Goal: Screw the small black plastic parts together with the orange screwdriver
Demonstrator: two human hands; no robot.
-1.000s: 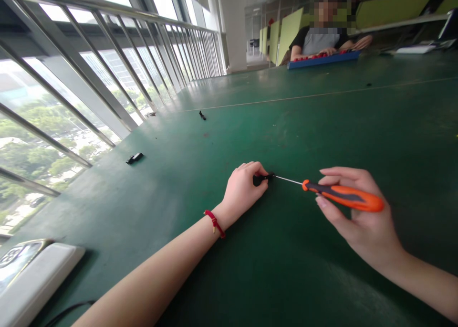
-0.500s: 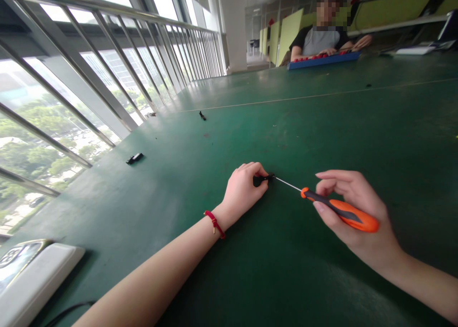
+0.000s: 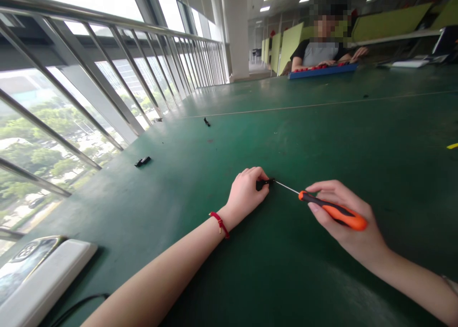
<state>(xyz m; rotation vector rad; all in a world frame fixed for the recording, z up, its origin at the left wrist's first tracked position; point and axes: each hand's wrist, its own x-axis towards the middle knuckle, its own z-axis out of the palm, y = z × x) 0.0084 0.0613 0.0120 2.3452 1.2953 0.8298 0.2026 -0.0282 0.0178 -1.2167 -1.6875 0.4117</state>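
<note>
Between the thumb and fingers of my left hand (image 3: 247, 191) is a small black part (image 3: 265, 182), pinched close to the green tabletop (image 3: 200, 269). Its exact kind is too small to make out, and my fingers hide some of it. My right hand (image 3: 345, 222) holds a screwdriver (image 3: 332, 208) with an orange and black handle, which lies across the palm with thumb and fingers around its front. The thin metal shaft points left, and its tip meets the right end of the black part.
Two small black pieces, one at left (image 3: 143, 161) and one farther back (image 3: 206, 122), lie on the table. A phone (image 3: 30, 265) and a white box-like block (image 3: 50, 281) are at lower left, near a dark cable (image 3: 77, 308). Across the table, a person sits behind a blue tray (image 3: 322, 72).
The screwdriver handle has turned, and my right fingers have closed more around its front. My left hand keeps its pinch on the black part. The whole view has shifted slightly.
</note>
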